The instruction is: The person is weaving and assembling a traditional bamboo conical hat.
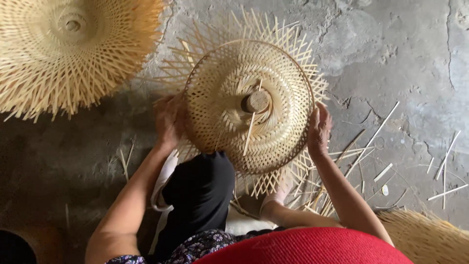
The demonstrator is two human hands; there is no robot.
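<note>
Bamboo-weaving workshop: cracked concrete floor (pixel 391 44), scattered bamboo strips (pixel 371 142).

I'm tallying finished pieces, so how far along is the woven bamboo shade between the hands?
Done: the domed pale bamboo lattice shade is woven, with a thin hoop around its rim. In hand: the left hand and right hand grip that rim. Left: loose strip ends jut untrimmed beyond the hoop.

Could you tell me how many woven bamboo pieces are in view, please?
3: one held between the left hand and right hand at centre, one top left, one partly cut off bottom right.
</note>
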